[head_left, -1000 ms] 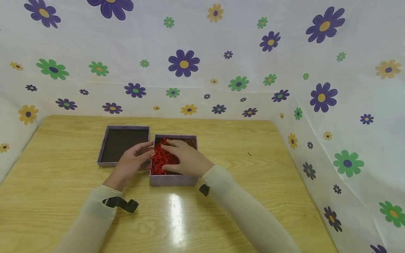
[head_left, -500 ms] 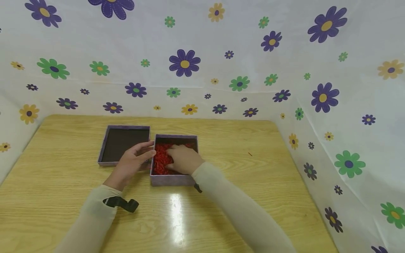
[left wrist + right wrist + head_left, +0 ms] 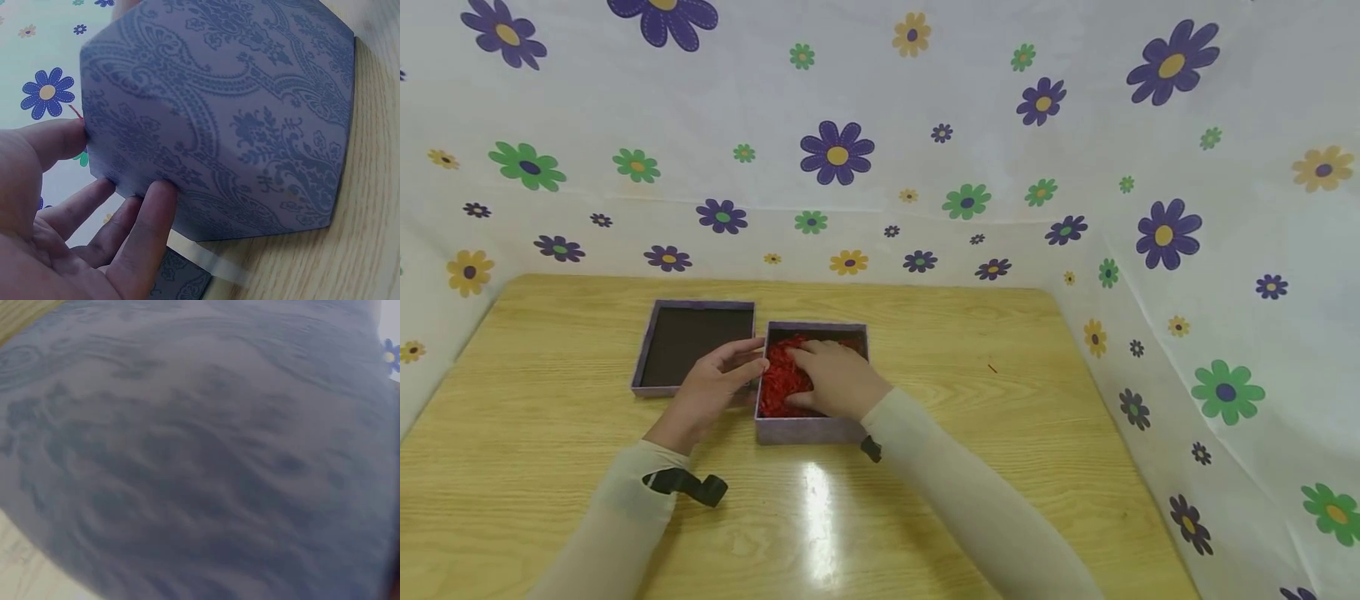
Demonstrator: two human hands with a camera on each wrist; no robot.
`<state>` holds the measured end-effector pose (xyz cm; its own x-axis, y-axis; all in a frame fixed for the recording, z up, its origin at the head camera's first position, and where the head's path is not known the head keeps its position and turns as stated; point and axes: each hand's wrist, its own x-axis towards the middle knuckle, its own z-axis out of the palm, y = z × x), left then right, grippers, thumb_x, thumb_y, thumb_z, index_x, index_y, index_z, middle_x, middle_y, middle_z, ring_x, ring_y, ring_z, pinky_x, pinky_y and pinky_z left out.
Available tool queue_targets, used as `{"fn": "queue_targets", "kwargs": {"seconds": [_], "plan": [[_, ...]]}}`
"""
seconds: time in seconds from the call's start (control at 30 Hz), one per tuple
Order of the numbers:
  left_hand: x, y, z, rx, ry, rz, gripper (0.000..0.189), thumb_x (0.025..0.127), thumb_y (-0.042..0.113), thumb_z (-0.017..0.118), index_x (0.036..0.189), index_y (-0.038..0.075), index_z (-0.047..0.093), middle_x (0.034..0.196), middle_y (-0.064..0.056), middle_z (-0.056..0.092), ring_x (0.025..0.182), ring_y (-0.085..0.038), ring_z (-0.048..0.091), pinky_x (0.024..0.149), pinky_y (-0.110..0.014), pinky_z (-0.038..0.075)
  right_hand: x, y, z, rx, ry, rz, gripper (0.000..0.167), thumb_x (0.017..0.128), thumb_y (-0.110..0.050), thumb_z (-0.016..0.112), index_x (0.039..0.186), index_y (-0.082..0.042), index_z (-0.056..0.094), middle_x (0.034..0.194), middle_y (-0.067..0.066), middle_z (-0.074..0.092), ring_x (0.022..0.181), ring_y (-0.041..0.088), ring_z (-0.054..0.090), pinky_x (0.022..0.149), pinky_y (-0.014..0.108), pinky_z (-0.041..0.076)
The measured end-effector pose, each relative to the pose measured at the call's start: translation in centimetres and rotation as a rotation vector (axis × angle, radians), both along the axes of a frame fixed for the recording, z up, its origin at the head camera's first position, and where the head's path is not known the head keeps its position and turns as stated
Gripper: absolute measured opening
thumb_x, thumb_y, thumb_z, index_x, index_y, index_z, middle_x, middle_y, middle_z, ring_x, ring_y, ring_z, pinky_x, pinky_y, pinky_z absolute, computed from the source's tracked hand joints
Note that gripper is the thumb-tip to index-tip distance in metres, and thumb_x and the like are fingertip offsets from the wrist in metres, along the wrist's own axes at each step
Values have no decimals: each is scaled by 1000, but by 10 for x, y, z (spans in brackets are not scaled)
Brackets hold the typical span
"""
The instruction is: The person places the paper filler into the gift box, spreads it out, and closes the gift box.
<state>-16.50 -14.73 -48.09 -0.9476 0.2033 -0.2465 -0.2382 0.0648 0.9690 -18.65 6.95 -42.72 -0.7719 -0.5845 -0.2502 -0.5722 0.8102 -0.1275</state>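
A purple box (image 3: 808,429) with a paisley pattern, seen close in the left wrist view, sits on the wooden table. Red crinkled paper shreds (image 3: 782,383) fill it. My left hand (image 3: 711,379) holds the box's left wall, thumb at the rim and other fingers along the outer side (image 3: 150,225). Inside the box, my right hand (image 3: 842,379) lies palm down on the shreds, fingers spread over them; its fingertips are partly buried. Only the box's patterned outer wall (image 3: 200,437) fills the right wrist view.
The box's lid (image 3: 692,337), dark inside, lies upturned just left of the box. A thin red shred (image 3: 992,367) is on the table (image 3: 1000,450) to the right. White flower-printed cloth (image 3: 880,100) stands behind and at the sides.
The right hand has shifted slightly left and lower into the box. The red shreds are flatter, and those sticking over the left rim are now inside. The left hand stays at the wall.
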Motion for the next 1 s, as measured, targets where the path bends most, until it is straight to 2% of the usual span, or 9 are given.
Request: {"fn": "queue_targets", "kwargs": {"seconds": [0.17,0.3,0.43,0.57,0.73,0.8,0.9,1.0], "plan": [[0,-1,0,-19,10,-10,66,101,40,68,157,14,44,153,-18,47,111,-10,64,86,-33,60,1,9,13,-50,-2,12,85,96,-63,63,162,-17,36,164,10,38,150,27,38,123,41,31],[0,-1,0,-38,18,-19,67,101,41,67,158,14,44,153,-18,47,114,-12,63,90,-37,59,1,21,21,-105,4,27,86,96,-62,64,162,-16,36,165,8,38,150,27,37,124,42,29],[1,-1,0,-57,22,-17,67,101,43,67,158,14,44,152,-18,49,113,-12,63,92,-39,58,1,36,26,-223,11,15,82,97,-58,66,162,-16,38,164,6,39,150,27,38,123,42,30],[1,-2,0,-70,18,-7,67,101,43,68,157,16,46,150,-16,51,111,-11,63,91,-38,58,1,57,27,-405,4,-61,75,99,-52,66,159,-15,42,163,6,40,150,27,37,122,45,32],[2,-2,-1,-69,18,-6,66,101,43,67,158,17,45,150,-15,51,111,-10,62,92,-36,58,-4,96,11,-629,36,-195,60,104,-40,63,153,-11,49,156,7,48,144,27,43,119,48,36],[2,-2,-1,-65,16,-8,66,101,43,67,158,18,45,151,-15,51,112,-9,62,92,-37,58,-8,117,-2,-662,46,-258,56,104,-36,63,152,-10,50,153,9,51,140,29,47,116,50,39],[2,-2,-1,-66,16,-9,65,102,43,66,158,18,44,151,-14,51,112,-10,62,93,-38,58,-15,156,-21,-613,38,-376,55,105,-34,63,152,-8,50,150,13,52,135,33,51,112,52,43],[2,-2,0,-71,13,-9,65,101,44,67,158,19,45,151,-13,51,114,-11,61,93,-38,58,-19,202,-40,-504,35,-493,55,106,-32,61,150,-2,50,146,20,53,132,38,53,109,55,45]]}}
